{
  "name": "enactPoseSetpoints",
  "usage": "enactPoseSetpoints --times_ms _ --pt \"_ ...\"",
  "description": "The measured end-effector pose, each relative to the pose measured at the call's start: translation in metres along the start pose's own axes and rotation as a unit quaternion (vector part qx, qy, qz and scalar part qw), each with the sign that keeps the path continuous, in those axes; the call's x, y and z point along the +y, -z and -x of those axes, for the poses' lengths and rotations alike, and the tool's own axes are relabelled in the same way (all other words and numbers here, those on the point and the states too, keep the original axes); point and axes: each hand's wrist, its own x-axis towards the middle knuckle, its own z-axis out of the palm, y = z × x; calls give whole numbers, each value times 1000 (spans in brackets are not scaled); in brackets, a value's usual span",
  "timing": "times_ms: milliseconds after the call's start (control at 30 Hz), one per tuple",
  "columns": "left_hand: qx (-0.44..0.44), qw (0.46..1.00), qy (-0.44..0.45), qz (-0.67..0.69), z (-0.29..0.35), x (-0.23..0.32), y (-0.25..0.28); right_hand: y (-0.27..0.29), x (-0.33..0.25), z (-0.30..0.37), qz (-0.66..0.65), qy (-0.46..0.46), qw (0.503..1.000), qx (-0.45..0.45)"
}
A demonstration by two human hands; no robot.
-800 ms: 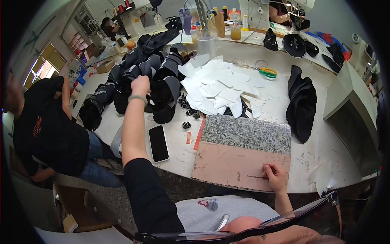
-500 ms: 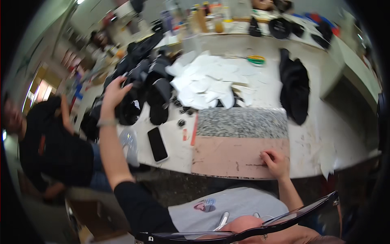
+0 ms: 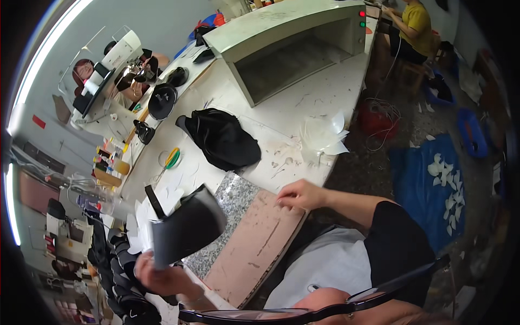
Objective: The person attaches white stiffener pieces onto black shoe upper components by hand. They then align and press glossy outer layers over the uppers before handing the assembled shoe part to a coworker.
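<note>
At lower left, my left hand (image 3: 162, 277) grips a black cap-like piece (image 3: 187, 230), holding it up by its lower edge. The piece is curved and smooth, with a narrow black strap (image 3: 154, 201) sticking up at one end; motion blurs it slightly. My right hand (image 3: 302, 195) rests at the end of a pinkish-brown board (image 3: 249, 246), fingers curled, with nothing visible in them. That board lies on a speckled grey slab (image 3: 234, 194). Beyond the slab sits a black fabric cap (image 3: 225, 140) on the white table (image 3: 271, 130).
Dark caps (image 3: 122, 271) are piled at the left, near white cut pieces (image 3: 142, 216). Green-handled scissors (image 3: 172, 158) lie farther back. A pale open-fronted box machine (image 3: 292, 54) stands at the far side, with translucent sheets (image 3: 324, 135) at the table's right edge. Other people sit working beyond.
The view has swung to the right. My left hand, empty over the pile of dark caps before, now holds the black cap-like piece over the slab. My right hand remains curled at the board.
</note>
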Motion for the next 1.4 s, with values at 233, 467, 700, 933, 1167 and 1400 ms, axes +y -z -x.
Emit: enactPoseSetpoints --times_ms 233,467,700,933,1167,1400 --pt "-374 925 -57 -29 166 -18 23 180 -3 -19 205 -4 957 203" --pt "-611 781 118 51 185 18 -9 401 63 -64 378 -127 797 454" --pt "-725 632 242 129 148 58 -64 500 95 -57 324 -219 734 554" --pt "-758 557 285 185 124 103 -112 536 74 -56 386 -281 662 578" --pt "-517 785 248 233 130 160 -173 578 69 -68 427 -306 657 541" --pt "-571 775 181 203 145 167 -183 622 74 -78 438 -355 638 524"
